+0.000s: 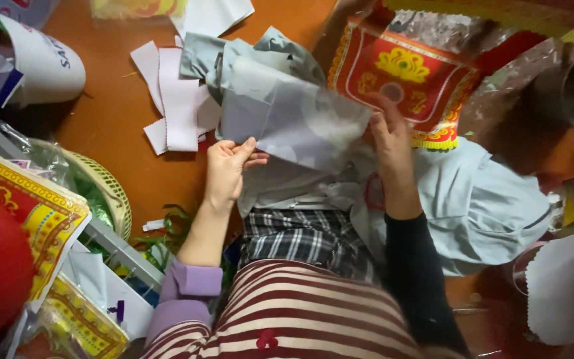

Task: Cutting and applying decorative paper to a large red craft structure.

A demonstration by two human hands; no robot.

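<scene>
Head view: a clear bag holding folded grey cloth, held up over the person's lap between both hands. The left hand pinches the bag's near left corner, thumb on top and fingers curled under it. The right hand grips the bag's right edge, fingers pressed together along it; the thumb is hidden behind the hand. More grey cloth lies bunched just beyond the bag, touching it. Left of that, white paper pieces with zigzag edges lie on the orange floor. Right of the bag, a red and yellow packet in shiny wrap lies just behind the right hand. Pale blue cloth spreads over the lap at right, beside checked cloth. At far left sits a white cup on its side; nearer left, a woven basket.
</scene>
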